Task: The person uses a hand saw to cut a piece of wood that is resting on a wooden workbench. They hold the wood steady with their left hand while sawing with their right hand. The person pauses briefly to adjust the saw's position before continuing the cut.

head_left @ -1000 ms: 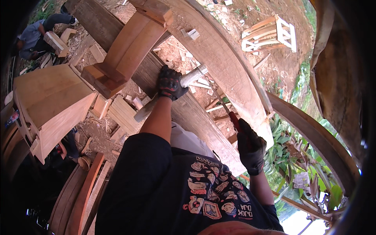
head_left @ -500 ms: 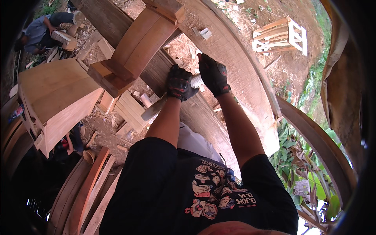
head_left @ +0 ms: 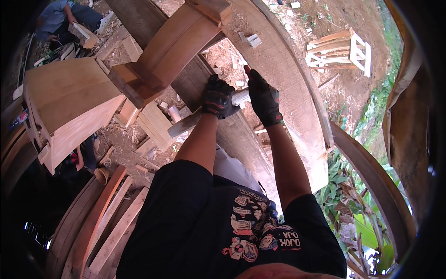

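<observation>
Both hands wear black gloves. My left hand (head_left: 219, 98) is closed round a pale length of wood (head_left: 184, 124), pressed over the long weathered plank (head_left: 237, 132). One end of the wood sticks out to the lower left, the other toward my right hand. My right hand (head_left: 264, 98) is a fist beside that far end, wrapped round a tool with a red-tipped handle (head_left: 247, 70). The rest of this tool is hidden by the glove, so its kind does not show.
A curved brown wooden piece (head_left: 174, 49) rises left of the hands. Farther left stands a curved pale panel (head_left: 69, 93). A broad slab (head_left: 288, 79) curves along the right. A slatted wooden frame (head_left: 339, 50) lies on the ground. Another person (head_left: 65, 23) sits at upper left.
The whole view has shifted slightly, so most things sit a little to the right or lower. Both hands keep their holds; more of the red handle tip shows above my right fist.
</observation>
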The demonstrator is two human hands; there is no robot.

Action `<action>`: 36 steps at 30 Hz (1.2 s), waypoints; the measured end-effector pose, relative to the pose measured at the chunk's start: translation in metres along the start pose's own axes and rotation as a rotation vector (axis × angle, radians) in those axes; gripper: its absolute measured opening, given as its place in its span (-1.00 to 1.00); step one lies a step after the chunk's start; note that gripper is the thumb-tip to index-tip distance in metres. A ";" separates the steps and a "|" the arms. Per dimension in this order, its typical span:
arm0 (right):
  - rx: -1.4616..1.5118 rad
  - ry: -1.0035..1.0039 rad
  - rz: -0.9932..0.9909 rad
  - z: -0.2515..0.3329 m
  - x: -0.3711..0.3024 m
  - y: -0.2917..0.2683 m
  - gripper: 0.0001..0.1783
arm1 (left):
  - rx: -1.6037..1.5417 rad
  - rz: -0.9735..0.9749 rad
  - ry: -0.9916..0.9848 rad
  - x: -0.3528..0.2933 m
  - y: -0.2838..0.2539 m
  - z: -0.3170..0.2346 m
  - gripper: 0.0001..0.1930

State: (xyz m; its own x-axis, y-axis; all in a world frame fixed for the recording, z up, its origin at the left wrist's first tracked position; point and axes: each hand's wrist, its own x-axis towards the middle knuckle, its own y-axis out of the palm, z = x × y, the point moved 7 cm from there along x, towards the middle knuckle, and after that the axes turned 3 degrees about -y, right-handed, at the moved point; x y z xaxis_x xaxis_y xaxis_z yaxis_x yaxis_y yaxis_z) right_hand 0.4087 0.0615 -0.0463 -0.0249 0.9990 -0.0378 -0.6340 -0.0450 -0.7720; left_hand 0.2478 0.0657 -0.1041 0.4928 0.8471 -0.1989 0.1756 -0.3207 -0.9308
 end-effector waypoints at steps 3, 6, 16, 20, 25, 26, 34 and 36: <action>-0.012 0.039 -0.019 0.004 0.007 -0.001 -0.52 | -0.010 -0.056 0.000 -0.005 0.008 0.003 -0.47; 0.053 0.097 0.037 0.011 0.014 -0.002 -0.60 | -0.013 -0.045 -0.002 -0.005 0.015 0.006 -0.45; -0.022 0.127 0.122 -0.012 0.054 0.025 -0.68 | 0.049 0.020 -0.025 -0.002 0.016 0.003 -0.38; 0.023 -0.043 -0.080 0.024 0.029 -0.016 -0.75 | 0.035 0.047 -0.026 -0.002 0.017 0.005 -0.35; 0.062 -0.253 -0.068 0.057 0.027 -0.064 -0.62 | 0.056 0.126 -0.052 -0.002 0.016 0.004 -0.34; -0.005 -0.229 -0.055 0.056 0.022 -0.069 -0.62 | 0.035 0.138 -0.060 0.000 0.015 0.005 -0.34; -0.057 -0.199 -0.082 0.045 -0.078 -0.117 -0.60 | 0.008 0.022 -0.032 -0.003 0.015 0.005 -0.33; -0.087 -0.128 0.022 0.060 -0.091 -0.130 -0.62 | 0.011 0.053 -0.042 -0.002 0.017 0.005 -0.33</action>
State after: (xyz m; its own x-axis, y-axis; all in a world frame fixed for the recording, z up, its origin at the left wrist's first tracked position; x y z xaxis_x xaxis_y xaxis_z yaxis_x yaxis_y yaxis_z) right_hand 0.4466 -0.0230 0.0956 -0.1398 0.9899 0.0219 -0.5629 -0.0613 -0.8243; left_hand 0.2452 0.0604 -0.1212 0.4648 0.8461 -0.2607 0.1402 -0.3611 -0.9219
